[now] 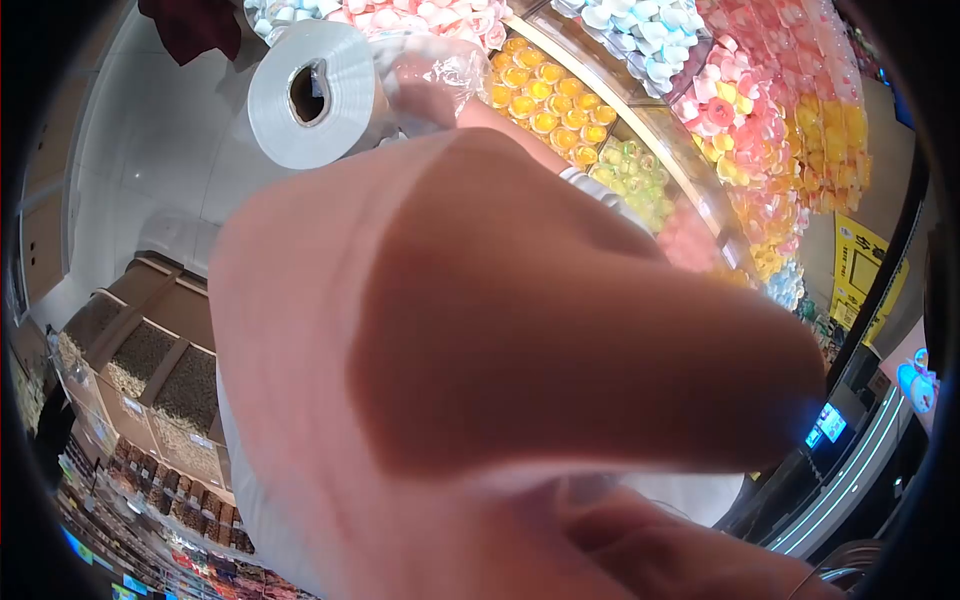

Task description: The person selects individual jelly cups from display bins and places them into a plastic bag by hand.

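Note:
My left hand [400,330] is very close to the camera and fills the middle of the view, blurred. One broad part of it stretches to the right; its grip and fingertips cannot be made out. Beyond it, at the top, my right hand [423,88] is at a crumpled clear plastic bag [455,72], with its fingers closed round the film. Just left of that hand stands a large roll of clear plastic bags [345,95] with a hollow core. A white sleeve [608,192] shows on the right forearm, partly hidden behind the left hand.
Bins of yellow jelly cups [545,95], green cups [635,180] and pink and blue wrapped sweets [640,35] lie along a curved divider. Wooden bins of dark grains [180,385] stand at lower left. A yellow sign [858,270] and a lit screen [827,427] are at right.

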A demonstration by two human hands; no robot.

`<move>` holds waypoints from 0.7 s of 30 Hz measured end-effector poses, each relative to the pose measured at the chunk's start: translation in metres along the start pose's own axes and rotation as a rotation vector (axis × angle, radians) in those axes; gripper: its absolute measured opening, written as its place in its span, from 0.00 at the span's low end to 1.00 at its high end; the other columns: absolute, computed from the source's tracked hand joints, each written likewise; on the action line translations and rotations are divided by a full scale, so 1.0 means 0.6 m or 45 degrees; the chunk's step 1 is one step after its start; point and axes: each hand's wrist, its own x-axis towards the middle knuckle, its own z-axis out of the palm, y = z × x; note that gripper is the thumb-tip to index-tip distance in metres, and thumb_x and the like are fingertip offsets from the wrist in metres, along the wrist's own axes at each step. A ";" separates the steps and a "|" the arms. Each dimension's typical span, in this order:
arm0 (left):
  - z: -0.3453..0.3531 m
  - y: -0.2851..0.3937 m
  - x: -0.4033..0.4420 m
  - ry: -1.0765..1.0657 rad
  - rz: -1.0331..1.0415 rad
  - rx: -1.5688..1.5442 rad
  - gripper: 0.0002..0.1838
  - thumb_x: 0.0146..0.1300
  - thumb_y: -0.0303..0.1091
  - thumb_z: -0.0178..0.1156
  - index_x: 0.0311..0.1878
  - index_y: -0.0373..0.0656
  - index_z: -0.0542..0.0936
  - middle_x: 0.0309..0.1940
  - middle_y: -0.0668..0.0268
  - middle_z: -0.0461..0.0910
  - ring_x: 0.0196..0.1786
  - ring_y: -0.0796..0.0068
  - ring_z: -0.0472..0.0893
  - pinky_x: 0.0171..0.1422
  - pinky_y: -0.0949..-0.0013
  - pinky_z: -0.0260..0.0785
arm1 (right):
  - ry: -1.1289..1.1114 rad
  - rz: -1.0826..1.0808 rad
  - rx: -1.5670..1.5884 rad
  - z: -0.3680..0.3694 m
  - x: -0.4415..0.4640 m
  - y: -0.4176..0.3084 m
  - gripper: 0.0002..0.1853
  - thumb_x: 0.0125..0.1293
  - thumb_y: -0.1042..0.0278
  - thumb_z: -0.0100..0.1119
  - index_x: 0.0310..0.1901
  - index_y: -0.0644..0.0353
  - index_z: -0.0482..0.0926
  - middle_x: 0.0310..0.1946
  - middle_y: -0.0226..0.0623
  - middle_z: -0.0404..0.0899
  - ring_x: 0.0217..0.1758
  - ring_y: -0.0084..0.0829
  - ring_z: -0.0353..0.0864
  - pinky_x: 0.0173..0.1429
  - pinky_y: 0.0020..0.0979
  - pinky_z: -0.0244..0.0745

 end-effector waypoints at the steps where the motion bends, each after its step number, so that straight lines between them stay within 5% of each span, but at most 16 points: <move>1: 0.019 0.007 -0.001 0.122 -0.081 0.051 0.12 0.58 0.38 0.59 0.35 0.36 0.79 0.30 0.56 0.78 0.19 0.72 0.74 0.22 0.74 0.69 | 0.096 0.024 0.130 0.008 0.002 -0.005 0.20 0.55 0.65 0.65 0.49 0.61 0.76 0.45 0.43 0.78 0.48 0.38 0.77 0.51 0.34 0.73; 7: 0.063 0.003 0.041 0.862 -0.454 0.436 0.08 0.49 0.28 0.65 0.33 0.40 0.79 0.33 0.58 0.78 0.27 0.71 0.76 0.26 0.72 0.68 | 0.216 0.060 0.572 -0.112 -0.182 -0.059 0.17 0.55 0.64 0.64 0.45 0.61 0.78 0.41 0.44 0.79 0.45 0.39 0.78 0.50 0.35 0.73; 9: -0.024 -0.123 0.085 0.017 0.891 0.372 0.16 0.43 0.21 0.66 0.39 0.37 0.77 0.33 0.53 0.77 0.30 0.67 0.77 0.30 0.70 0.70 | 0.251 0.054 0.710 -0.155 -0.205 -0.056 0.16 0.55 0.63 0.63 0.44 0.60 0.79 0.40 0.44 0.79 0.44 0.39 0.79 0.49 0.35 0.73; 11: -0.037 -0.139 0.061 0.083 0.404 0.497 0.29 0.46 0.22 0.64 0.55 0.34 0.73 0.33 0.55 0.74 0.29 0.67 0.76 0.32 0.70 0.70 | 0.273 0.052 0.857 -0.187 -0.217 -0.049 0.15 0.55 0.63 0.62 0.43 0.60 0.79 0.39 0.45 0.80 0.44 0.40 0.79 0.48 0.36 0.73; 13: -0.037 -0.181 0.037 0.340 -0.002 0.388 0.32 0.47 0.22 0.63 0.61 0.35 0.71 0.33 0.60 0.73 0.29 0.72 0.74 0.33 0.72 0.69 | 0.278 0.055 1.017 -0.209 -0.220 -0.035 0.15 0.55 0.62 0.62 0.42 0.60 0.80 0.38 0.45 0.80 0.43 0.40 0.80 0.48 0.36 0.73; 16: -0.059 -0.248 -0.015 0.513 -0.203 0.358 0.31 0.49 0.20 0.61 0.60 0.36 0.72 0.35 0.66 0.73 0.31 0.79 0.74 0.35 0.75 0.69 | 0.283 0.048 1.263 -0.209 -0.151 -0.030 0.14 0.55 0.61 0.61 0.41 0.59 0.81 0.36 0.46 0.81 0.42 0.40 0.81 0.47 0.36 0.73; 18: -0.079 -0.279 -0.044 0.703 -0.602 0.117 0.26 0.54 0.21 0.59 0.59 0.37 0.72 0.36 0.67 0.74 0.33 0.84 0.74 0.36 0.77 0.69 | 0.393 0.109 0.852 -0.203 -0.204 -0.006 0.12 0.54 0.67 0.62 0.41 0.60 0.81 0.34 0.43 0.80 0.37 0.38 0.80 0.42 0.34 0.73; 20: -0.078 -0.318 -0.038 0.821 -0.709 0.264 0.23 0.57 0.24 0.60 0.58 0.37 0.73 0.34 0.69 0.74 0.30 0.85 0.74 0.34 0.79 0.67 | 0.019 0.640 1.586 -0.220 -0.260 0.017 0.14 0.54 0.71 0.65 0.43 0.63 0.79 0.40 0.37 0.77 0.39 0.30 0.79 0.43 0.30 0.73; 21: -0.078 -0.335 -0.030 0.945 -0.812 0.413 0.20 0.61 0.26 0.60 0.56 0.38 0.73 0.32 0.71 0.74 0.28 0.86 0.73 0.31 0.81 0.65 | 0.028 0.643 1.587 -0.242 -0.276 0.022 0.14 0.54 0.71 0.65 0.43 0.63 0.79 0.40 0.37 0.77 0.39 0.30 0.79 0.43 0.30 0.73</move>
